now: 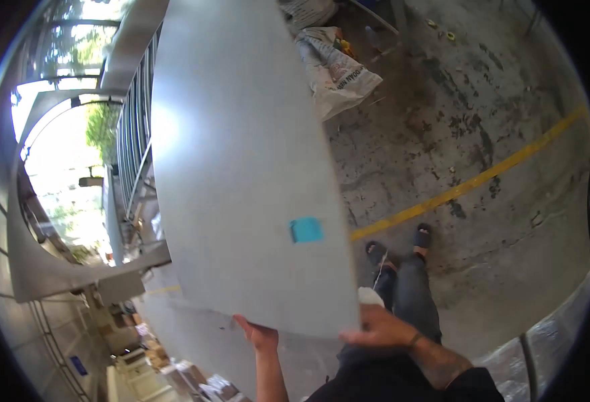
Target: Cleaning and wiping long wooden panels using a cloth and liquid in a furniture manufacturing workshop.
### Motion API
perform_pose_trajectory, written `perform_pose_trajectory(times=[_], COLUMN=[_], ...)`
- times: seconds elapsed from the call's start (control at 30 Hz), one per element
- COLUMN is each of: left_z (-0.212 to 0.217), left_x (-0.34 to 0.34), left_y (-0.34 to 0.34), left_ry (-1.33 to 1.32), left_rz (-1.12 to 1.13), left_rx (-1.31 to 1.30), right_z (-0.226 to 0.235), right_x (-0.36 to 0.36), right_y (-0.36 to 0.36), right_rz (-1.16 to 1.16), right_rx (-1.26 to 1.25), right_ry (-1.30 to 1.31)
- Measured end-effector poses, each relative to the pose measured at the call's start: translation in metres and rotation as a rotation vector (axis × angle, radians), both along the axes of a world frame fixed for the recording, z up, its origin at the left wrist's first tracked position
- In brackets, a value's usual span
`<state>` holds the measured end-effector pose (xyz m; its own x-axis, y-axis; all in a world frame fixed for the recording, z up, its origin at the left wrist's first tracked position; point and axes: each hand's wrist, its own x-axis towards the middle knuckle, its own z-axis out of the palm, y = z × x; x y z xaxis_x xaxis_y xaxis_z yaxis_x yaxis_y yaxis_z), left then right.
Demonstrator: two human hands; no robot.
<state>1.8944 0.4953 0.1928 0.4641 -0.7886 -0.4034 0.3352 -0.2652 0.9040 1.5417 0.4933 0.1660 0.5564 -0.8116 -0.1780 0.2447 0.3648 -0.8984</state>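
Note:
A large, flat, pale grey panel [248,154] stretches from just before me to the top of the view. A small teal sticker [306,230] is stuck on its near right part. My left hand [260,335] grips the panel's near edge from below, with some fingers hidden behind it. At the near right corner, my right hand [383,326] is closed on the panel's side edge. A white piece [370,296], whose kind I cannot make out, shows just beyond the right hand.
A yellow line [469,184] crosses the stained concrete floor [509,268] near my feet. White printed sacks [338,77] lie beyond the panel's right edge. Metal bars [137,127] stand at its left. Boxes [184,375] and other goods sit at the lower left.

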Motion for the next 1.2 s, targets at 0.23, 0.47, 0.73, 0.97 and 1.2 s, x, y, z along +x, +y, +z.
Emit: perform_pose_trajectory(times=[0.23, 0.47, 0.73, 0.97, 1.2], left_z=[0.002, -0.014, -0.038, -0.039, -0.066], left_x=[-0.020, -0.017, 0.038, 0.140, 0.274], left_y=[-0.009, -0.010, -0.003, -0.037, -0.049], left_ry=[0.019, 0.164, 0.376, 0.380, 0.513], left_rz=[-0.197, -0.249, -0.482, -0.163, 0.155], left_rx=[0.059, 0.013, -0.005, -0.107, -0.248], right_z=[-0.030, -0.035, -0.043, -0.045, -0.015], right_x=[0.020, 0.014, 0.040, 0.059, 0.062], right_y=[0.014, 0.017, 0.051, 0.067, 0.048], right_rz=[-0.129, -0.383, -0.765, -1.114, -0.941], right_rx=[-0.223, -0.176, 0.086, -0.136, 0.165], right_ry=[-0.102, -0.203, -0.163, 0.406, 0.258])
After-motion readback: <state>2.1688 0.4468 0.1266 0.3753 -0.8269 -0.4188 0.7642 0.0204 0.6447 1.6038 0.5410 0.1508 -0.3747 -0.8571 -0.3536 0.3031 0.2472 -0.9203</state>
